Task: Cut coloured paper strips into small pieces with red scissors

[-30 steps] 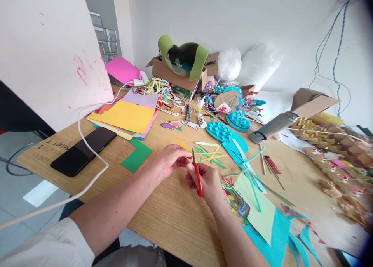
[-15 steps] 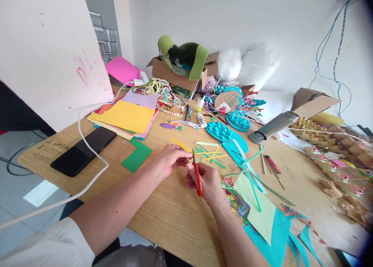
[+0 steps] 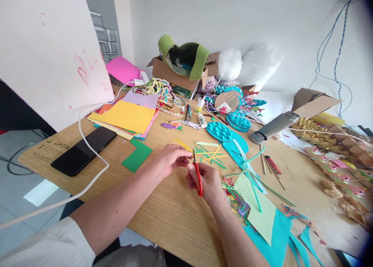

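My right hand (image 3: pixel 205 179) is closed around red-handled scissors (image 3: pixel 199 181), whose dark blades point away from me. Pinched in the fingers of my left hand (image 3: pixel 173 160) is a narrow yellow paper strip (image 3: pixel 182 144); its far end sticks out beyond the fingers. The blade tips are right beside my left fingertips, and whether they touch the strip I cannot tell. Just past both hands, several cut green and yellow paper strips (image 3: pixel 214 156) lie crossed in a loose pile on the wooden table (image 3: pixel 163 216). A green paper piece (image 3: pixel 136 156) with a notch cut out lies left of my left hand.
Coloured paper sheets (image 3: pixel 128 115) are stacked at the left, near a black phone (image 3: pixel 84 150) crossed by a white cable (image 3: pixel 96 156). Glue bottles (image 3: pixel 201 120) stand beyond the strips. A metal flask (image 3: pixel 274 127) lies at right, above blue and pale green paper (image 3: pixel 259 212).
The visible part of the yellow strip has shifted slightly right, towards the scissors, and looks shorter. Both hands have stayed almost in place.
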The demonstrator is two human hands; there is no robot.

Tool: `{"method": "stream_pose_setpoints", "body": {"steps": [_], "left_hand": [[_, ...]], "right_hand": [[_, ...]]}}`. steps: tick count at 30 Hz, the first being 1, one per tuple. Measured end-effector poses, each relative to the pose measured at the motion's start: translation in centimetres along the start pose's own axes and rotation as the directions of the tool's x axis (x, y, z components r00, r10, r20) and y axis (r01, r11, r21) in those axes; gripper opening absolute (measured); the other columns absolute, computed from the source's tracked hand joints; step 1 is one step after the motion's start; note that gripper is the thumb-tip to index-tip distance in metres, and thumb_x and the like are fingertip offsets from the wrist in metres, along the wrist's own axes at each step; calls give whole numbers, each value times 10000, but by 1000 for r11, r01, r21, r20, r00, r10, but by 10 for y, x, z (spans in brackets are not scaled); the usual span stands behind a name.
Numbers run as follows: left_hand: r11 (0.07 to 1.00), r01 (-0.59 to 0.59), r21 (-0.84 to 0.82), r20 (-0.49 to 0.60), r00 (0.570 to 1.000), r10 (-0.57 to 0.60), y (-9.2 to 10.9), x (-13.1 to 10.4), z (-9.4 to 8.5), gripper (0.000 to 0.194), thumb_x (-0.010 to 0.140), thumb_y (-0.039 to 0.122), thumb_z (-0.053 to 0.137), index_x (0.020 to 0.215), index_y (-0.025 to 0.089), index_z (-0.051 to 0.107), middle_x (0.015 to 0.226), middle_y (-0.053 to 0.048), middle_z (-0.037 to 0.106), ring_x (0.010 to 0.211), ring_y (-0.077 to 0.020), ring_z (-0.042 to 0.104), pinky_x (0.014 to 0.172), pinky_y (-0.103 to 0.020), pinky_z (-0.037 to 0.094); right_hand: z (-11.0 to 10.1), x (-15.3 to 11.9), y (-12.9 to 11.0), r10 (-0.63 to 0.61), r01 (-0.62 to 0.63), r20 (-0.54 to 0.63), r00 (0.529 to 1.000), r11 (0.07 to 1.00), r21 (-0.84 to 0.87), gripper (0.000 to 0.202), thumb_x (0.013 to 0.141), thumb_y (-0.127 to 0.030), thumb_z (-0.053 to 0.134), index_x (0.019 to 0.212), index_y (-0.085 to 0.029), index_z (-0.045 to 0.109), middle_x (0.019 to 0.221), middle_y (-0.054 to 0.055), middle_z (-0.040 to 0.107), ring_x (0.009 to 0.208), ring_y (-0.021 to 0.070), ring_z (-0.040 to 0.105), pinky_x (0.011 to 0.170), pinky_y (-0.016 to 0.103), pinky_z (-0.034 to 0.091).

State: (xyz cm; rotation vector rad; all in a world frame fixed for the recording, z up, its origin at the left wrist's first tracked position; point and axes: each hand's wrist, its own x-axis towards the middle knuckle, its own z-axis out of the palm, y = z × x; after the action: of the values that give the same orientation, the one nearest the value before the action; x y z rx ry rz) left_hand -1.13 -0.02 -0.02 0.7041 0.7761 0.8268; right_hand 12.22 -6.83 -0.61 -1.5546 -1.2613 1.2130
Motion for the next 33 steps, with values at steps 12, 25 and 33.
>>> {"method": "stream_pose_setpoints", "body": {"steps": [12,25,33], "left_hand": [[987,-12,161,-51,998,20,4,-3,3,157,577,228,733,590,114,626,554,-22,610,501,-87,541,516,-223,377],[979,-4,202,-48,999,14,6,-5,5,144,590,223,704,617,109,622,537,-19,600,489,-83,531,503,-217,355],[962,-36,269,-16,999,42,6,-3,2,135,560,211,696,611,107,628,570,-28,610,528,-107,556,554,-243,425]], "right_hand": [[0,-3,-3,1,-1,1,1000,1000,-14,533,675,-693,623,623,-174,516,590,56,655,404,152,584,396,236,431],[0,-1,-2,22,-22,0,1000,1000,16,541,640,-697,651,615,-175,511,577,56,657,395,154,586,383,234,428],[-1,-2,-4,23,-23,3,1000,1000,8,538,647,-696,646,608,-175,517,579,59,663,401,156,593,384,234,432]]}}
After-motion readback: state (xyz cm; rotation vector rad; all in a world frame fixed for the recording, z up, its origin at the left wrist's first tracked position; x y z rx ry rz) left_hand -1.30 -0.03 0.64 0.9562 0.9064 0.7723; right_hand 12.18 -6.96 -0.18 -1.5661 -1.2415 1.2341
